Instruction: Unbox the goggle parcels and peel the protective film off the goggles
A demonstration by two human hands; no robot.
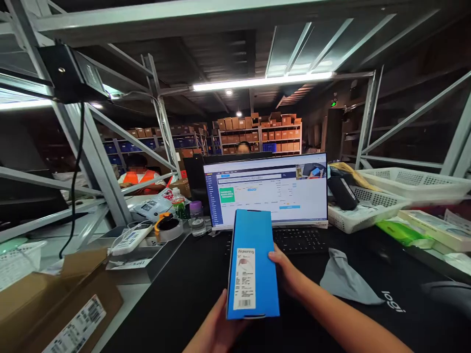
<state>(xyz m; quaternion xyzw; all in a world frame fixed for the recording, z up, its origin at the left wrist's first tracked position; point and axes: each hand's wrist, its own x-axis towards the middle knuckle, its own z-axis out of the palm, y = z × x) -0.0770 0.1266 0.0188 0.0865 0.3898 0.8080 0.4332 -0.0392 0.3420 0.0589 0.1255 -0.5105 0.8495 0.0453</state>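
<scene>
A tall blue box [263, 274] with a white printed label [244, 278] and the word "Wakening" on it is held up over the black desk mat. My left hand [224, 321] grips it from below at the lower left, most of its fingers hidden behind the box. On the right side, my right hand [287, 269] clasps the box with the thumb on the edge. Behind it stand the keyboard [300, 240] and a lit monitor [268, 191]. A crumpled grey plastic bag [348, 279] lies on the mat to the right.
An open cardboard box [55, 299] stands at left, beside a grey tray with a white device [131, 239] and tape roll [169, 228]. A purple-lidded jar [197, 218] is near the monitor. White baskets [371, 208] sit at right. A person in an orange vest [142, 179] is beyond.
</scene>
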